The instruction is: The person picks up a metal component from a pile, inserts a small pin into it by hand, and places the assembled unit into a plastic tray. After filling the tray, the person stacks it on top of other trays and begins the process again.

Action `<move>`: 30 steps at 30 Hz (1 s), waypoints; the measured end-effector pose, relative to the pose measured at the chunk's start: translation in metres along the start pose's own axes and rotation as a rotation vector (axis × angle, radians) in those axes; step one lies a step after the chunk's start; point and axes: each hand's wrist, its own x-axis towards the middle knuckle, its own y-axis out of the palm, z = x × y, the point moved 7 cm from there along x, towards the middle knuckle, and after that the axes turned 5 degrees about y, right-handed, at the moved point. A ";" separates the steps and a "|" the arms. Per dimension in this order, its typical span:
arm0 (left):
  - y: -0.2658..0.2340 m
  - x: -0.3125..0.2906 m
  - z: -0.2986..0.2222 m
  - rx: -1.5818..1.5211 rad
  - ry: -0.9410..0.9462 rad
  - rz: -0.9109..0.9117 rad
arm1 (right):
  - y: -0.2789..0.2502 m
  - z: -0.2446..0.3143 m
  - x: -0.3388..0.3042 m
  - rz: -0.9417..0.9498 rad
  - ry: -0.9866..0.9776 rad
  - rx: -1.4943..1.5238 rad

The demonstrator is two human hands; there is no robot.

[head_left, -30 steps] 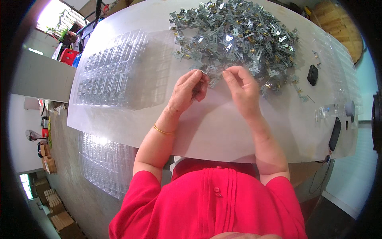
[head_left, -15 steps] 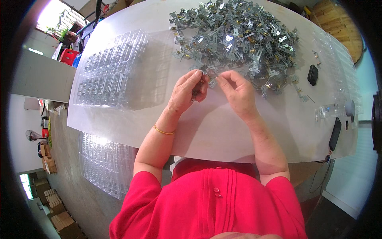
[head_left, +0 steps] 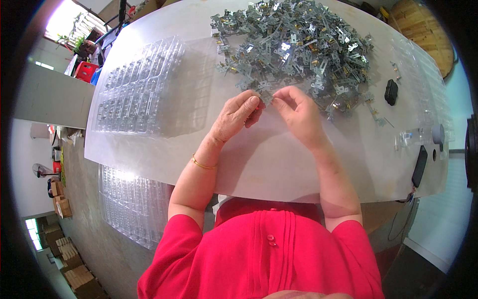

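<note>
In front of the heap of small metal brackets (head_left: 298, 50), my two hands are close together over the white table. My left hand (head_left: 238, 114), a gold bangle at its wrist, is curled shut around small metal brackets, mostly hidden by its fingers. My right hand (head_left: 298, 114) pinches with thumb and forefinger at a small silvery metal bracket (head_left: 267, 96) between the two hands. Its exact shape is hard to make out against the heap behind. Some pieces in the heap carry brass-coloured parts.
Clear plastic trays (head_left: 139, 89) with metal parts in their compartments lie at the left of the table (head_left: 259, 169). More trays (head_left: 132, 204) sit lower, beyond its edge. At the right are a black case (head_left: 391, 92), a clear bottle (head_left: 418, 137), a black phone-like object (head_left: 419, 167) and stacked clear trays (head_left: 430, 84).
My left hand has turned so its back shows more and the metal brackets in its palm are now hidden. My right hand has shifted slightly, still pinching near the left fingertips.
</note>
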 end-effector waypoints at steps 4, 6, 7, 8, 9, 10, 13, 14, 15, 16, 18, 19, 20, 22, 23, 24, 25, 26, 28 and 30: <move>0.001 -0.001 0.002 0.080 -0.005 0.029 | 0.008 -0.012 0.001 0.191 0.263 0.201; 0.002 -0.001 0.001 0.100 -0.015 0.035 | 0.010 -0.022 0.003 0.221 0.268 0.232; 0.004 -0.001 0.000 0.109 -0.011 0.052 | 0.011 -0.026 0.003 0.253 0.272 0.264; 0.006 -0.001 -0.001 0.118 -0.008 0.068 | 0.010 -0.024 0.004 0.254 0.273 0.264; 0.006 -0.001 -0.002 0.117 -0.008 0.067 | 0.010 -0.021 0.004 0.273 0.299 0.308; 0.006 -0.001 -0.004 0.130 0.004 0.070 | 0.010 -0.020 0.004 0.293 0.325 0.353; 0.011 -0.001 -0.006 0.134 0.012 0.085 | 0.009 -0.023 0.005 0.327 0.373 0.443; 0.012 -0.002 -0.005 0.127 0.005 0.094 | 0.012 -0.024 0.005 0.331 0.373 0.443; 0.012 -0.003 -0.005 0.128 0.005 0.090 | 0.012 -0.023 0.005 0.312 0.308 0.363; 0.015 -0.004 -0.004 0.171 0.012 0.106 | 0.012 -0.022 0.006 0.292 0.243 0.283; 0.021 -0.005 -0.004 0.212 0.021 0.129 | 0.010 -0.024 0.007 0.212 0.184 0.328; 0.025 -0.005 -0.005 0.256 0.041 0.142 | 0.006 -0.021 0.008 0.133 0.124 0.373; 0.026 -0.005 -0.007 0.300 0.062 0.153 | 0.007 -0.019 0.008 0.133 0.124 0.372; 0.020 -0.004 -0.001 0.311 0.091 0.087 | 0.001 -0.013 0.008 0.045 0.104 0.468; 0.016 -0.004 -0.002 0.321 0.120 0.023 | 0.000 -0.014 0.008 0.043 0.105 0.466; 0.016 -0.004 -0.002 0.319 0.120 0.026 | 0.002 -0.016 0.010 0.075 0.113 0.434; 0.011 -0.004 -0.004 0.316 0.124 -0.022 | 0.005 -0.018 0.011 0.107 0.122 0.402; 0.008 -0.004 -0.006 0.311 0.128 -0.068 | 0.005 -0.016 0.010 0.103 0.123 0.400; 0.008 -0.002 -0.005 0.347 0.140 -0.072 | 0.011 -0.016 0.006 0.144 0.188 0.358; 0.012 -0.002 -0.009 0.348 0.145 -0.043 | 0.009 -0.014 0.005 0.133 0.165 0.293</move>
